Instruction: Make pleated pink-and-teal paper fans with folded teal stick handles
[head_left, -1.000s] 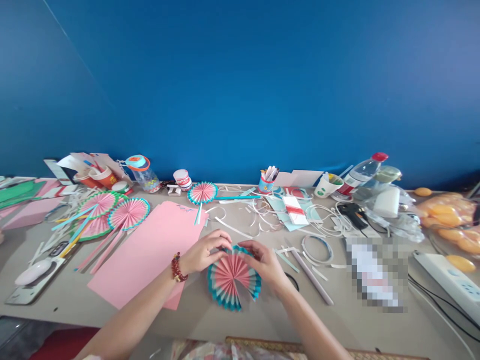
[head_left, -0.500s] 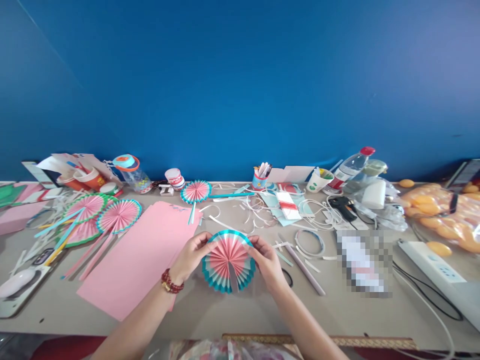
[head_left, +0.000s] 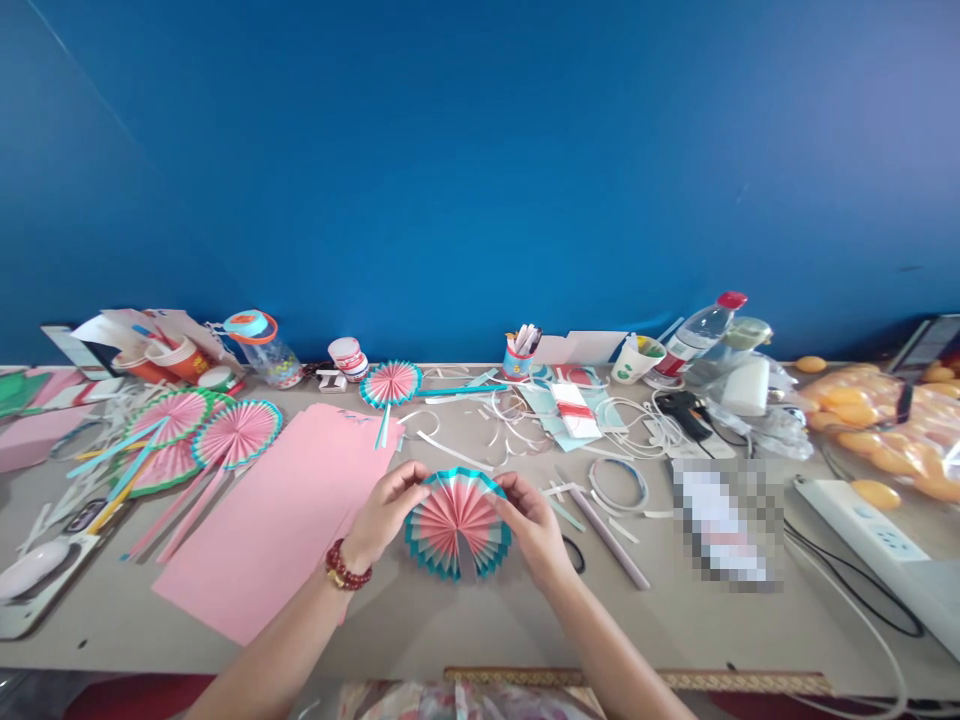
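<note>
Head view: L hand (head_left: 384, 512) & R hand (head_left: 531, 518) hold a round pleated paper disc, pink in the middle w/ a pale band & teal rim (head_left: 455, 515), btwn them, front-centre at the grey-beige desk (head_left: 675, 635). L fingers pinch its upper-left edge; R fingers pinch the upper-right edge. Narrow gap shows at the disc's bottom; can't tell if it touches the surface below.

Red beaded bracelet (head_left: 347, 566) on L wrist. L of the disc, partly hidden by that forearm: flat pink paper sheets (head_left: 274, 520). Farther L, a pink pleated paper fan w/ teal rim & pink strip handles (head_left: 238, 432) lies next to green-rimmed pink paper fans (head_left: 172, 408). Behind the disc, nr the wall: small pink-and-teal paper fan (head_left: 391, 383).

R of R hand: slim pale-lilac stick (head_left: 609, 537), lying diagonally. Farther back: blue-and-red cup holding pens (head_left: 517, 363), white card wrapped w/ red thread (head_left: 576, 411), black glue gun (head_left: 684, 413), clear plastic bottle w/ red cap (head_left: 699, 338). Far R: white power strip (head_left: 889, 530), w/ clear bag of orange egg-shaped pieces (head_left: 862, 405) behind it.
</note>
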